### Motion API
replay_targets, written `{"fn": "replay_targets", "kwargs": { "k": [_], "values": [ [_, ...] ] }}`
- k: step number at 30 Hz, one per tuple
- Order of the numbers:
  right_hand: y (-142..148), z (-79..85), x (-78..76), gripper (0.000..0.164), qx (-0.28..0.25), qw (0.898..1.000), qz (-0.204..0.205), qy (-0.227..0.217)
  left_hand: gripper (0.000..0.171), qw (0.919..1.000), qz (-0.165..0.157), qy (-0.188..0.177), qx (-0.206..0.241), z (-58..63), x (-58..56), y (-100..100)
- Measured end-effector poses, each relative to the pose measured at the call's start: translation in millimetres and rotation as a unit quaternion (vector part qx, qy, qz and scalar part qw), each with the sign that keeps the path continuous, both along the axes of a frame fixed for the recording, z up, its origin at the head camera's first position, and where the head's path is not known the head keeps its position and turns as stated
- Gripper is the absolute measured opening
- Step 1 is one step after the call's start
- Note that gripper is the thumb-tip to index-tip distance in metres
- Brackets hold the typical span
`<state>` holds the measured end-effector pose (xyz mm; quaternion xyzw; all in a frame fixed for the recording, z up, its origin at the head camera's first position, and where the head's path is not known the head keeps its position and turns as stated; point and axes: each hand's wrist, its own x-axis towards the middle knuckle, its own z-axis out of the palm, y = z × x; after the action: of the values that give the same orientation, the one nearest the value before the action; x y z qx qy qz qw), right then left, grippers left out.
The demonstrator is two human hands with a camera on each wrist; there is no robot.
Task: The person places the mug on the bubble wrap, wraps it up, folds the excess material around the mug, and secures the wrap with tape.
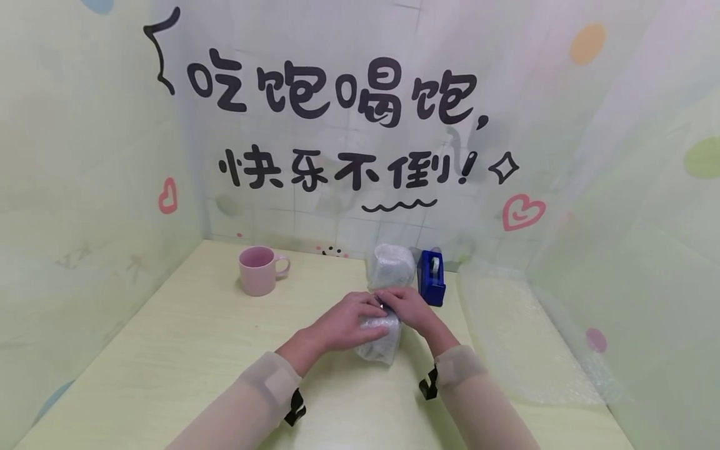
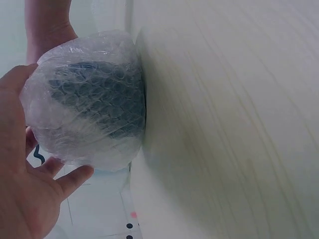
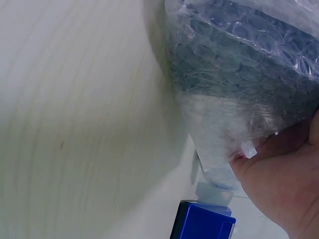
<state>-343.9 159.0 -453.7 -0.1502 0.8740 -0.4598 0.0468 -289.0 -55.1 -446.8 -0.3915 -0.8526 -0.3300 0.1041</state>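
A bundle in clear bubble wrap (image 1: 381,344) stands on the table, and something dark blue shows through its layers; the wrap hides its exact kind. My left hand (image 1: 350,322) holds the bundle from the left and above, its thumb and fingers spread round the upper part. At the far upper side, my right hand (image 1: 409,306) grips the wrap with bent fingers. In the right wrist view a small shiny clear piece (image 3: 248,149) sticks out by a fingertip; I cannot tell whether it is tape or a wrap edge.
Just behind stands another bubble-wrapped bundle (image 1: 392,265), with a blue tape dispenser (image 1: 432,278) to its right. A pink mug (image 1: 259,272) is at the back left. Sheets of bubble wrap (image 1: 523,337) lie along the right side, by the printed curtain wall (image 1: 635,250).
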Motion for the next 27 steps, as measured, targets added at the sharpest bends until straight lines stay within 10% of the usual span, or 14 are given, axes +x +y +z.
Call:
{"fn": "replay_targets", "kwargs": {
  "k": [12, 20, 27],
  "values": [
    [5.6, 23.6, 28.0, 0.031, -0.025, 0.977, -0.185, 0.099, 0.03, 0.9855, 0.049, -0.119, 0.11, 1.5, -15.3, 0.5],
    [-13.5, 47.3, 98.6, 0.03, 0.059, 0.997, -0.034, 0.028, 0.042, 0.94, 0.088, -0.295, 0.147, 6.4, -29.6, 5.4],
    [-14.9, 26.3, 118.4, 0.04, 0.139, 0.988, -0.023, 0.067, 0.039, 0.9346, 0.098, -0.304, 0.157, 2.3, -28.4, -8.7]
  ]
}}
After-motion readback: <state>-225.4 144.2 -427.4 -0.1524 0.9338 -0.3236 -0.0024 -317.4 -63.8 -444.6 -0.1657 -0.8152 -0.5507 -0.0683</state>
